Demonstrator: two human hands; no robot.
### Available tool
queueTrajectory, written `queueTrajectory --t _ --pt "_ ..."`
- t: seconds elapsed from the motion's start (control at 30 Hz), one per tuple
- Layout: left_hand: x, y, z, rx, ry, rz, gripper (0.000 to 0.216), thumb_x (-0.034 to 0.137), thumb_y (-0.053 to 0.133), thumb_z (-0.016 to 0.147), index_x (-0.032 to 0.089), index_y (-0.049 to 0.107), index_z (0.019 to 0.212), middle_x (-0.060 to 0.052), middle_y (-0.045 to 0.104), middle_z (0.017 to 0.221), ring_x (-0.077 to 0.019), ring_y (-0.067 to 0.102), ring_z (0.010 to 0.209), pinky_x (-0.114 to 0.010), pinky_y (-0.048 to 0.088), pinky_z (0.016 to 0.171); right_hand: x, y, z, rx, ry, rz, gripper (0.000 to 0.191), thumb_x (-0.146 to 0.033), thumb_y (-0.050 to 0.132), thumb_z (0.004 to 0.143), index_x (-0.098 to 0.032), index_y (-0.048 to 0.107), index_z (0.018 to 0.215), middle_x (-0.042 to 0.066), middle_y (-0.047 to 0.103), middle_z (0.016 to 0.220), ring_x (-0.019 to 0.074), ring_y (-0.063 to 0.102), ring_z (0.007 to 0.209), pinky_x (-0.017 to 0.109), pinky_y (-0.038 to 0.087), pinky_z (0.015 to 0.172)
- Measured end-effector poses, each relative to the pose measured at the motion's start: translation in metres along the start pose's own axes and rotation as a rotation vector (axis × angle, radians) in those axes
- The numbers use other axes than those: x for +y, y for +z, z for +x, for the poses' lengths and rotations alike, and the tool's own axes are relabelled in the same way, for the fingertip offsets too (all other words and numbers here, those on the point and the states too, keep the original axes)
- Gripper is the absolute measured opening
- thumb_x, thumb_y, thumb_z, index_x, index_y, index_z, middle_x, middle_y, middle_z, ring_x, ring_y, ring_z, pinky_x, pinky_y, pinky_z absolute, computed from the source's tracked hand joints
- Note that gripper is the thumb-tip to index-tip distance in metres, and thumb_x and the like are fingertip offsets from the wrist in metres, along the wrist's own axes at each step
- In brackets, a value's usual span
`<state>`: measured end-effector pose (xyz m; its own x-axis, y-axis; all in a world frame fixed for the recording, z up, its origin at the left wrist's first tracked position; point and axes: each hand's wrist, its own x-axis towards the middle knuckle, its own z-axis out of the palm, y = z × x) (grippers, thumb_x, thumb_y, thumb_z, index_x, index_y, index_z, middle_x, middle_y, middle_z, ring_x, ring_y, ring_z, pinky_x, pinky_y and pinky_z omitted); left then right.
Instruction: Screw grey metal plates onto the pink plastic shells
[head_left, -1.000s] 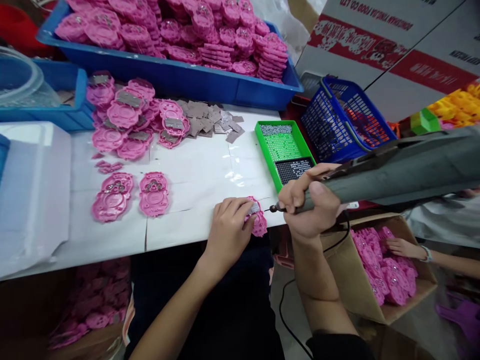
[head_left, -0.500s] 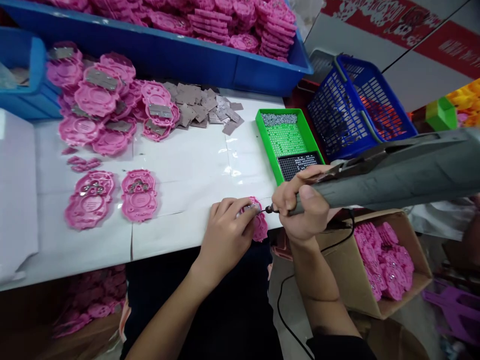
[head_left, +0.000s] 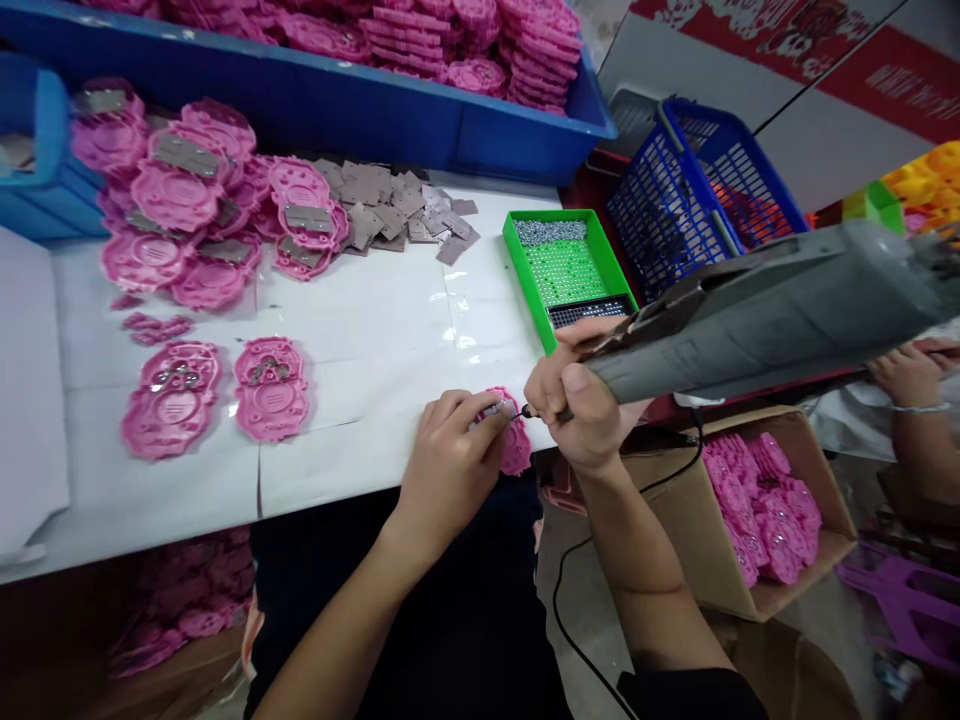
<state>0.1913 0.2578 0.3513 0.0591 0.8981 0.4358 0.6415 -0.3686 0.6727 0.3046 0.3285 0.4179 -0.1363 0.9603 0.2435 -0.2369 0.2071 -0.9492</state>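
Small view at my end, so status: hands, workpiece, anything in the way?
Left hand holding pink plastic shell at table edge. Right hand gripping gray electric screwdriver, bit at shell, contact unclear. Left fingers close beside bit; no other obstruction seen.

A blue lattice-walled plastic basket (head_left: 643,208) holds orange-red pieces (head_left: 754,220) beside a white cardboard carton with red printing (head_left: 720,75). Yellow pieces (head_left: 930,185) lie heaped at right; a purple plastic openwork object (head_left: 904,600) occupies the lower right.

One power screwdriver (head_left: 750,325); one pink cover (head_left: 517,450) at its tip; two more covers (head_left: 271,388) side by side; one green tray (head_left: 611,260); one blue basket (head_left: 671,215); two blue bins (head_left: 375,110); piled covers (head_left: 172,195) and metal plates (head_left: 390,210) overlap too much to count.
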Motion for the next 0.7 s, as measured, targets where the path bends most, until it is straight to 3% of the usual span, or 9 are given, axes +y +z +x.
queueTrajectory --t 0.53,0.7 --pt "-0.005 0.001 -0.001 0.015 -0.012 -0.027 0.018 0.016 0.064 0.097 0.023 0.076 0.107 -0.008 0.076 0.113 -0.0243 0.063 0.100 -0.042 0.052 0.087 0.001 0.004 0.004 0.001 -0.142 0.031 0.023 -0.037 0.074 0.083 -0.023 0.060 0.095 -0.012 0.041 0.049 0.0059 0.032 0.030 0.023 0.031 0.032" --pt "-0.006 0.001 -0.002 -0.009 0.009 0.026 0.017 0.017 0.063 0.097 0.022 0.076 0.107 -0.009 0.075 0.112 -0.0245 0.062 0.100 -0.040 0.049 0.085 -0.023 -0.002 0.013 0.126 -0.255 -0.014 0.016 -0.037 0.069 0.084 -0.026 0.064 0.096 -0.010 0.038 0.049 0.0083 0.033 0.033 0.027 0.030 0.034"
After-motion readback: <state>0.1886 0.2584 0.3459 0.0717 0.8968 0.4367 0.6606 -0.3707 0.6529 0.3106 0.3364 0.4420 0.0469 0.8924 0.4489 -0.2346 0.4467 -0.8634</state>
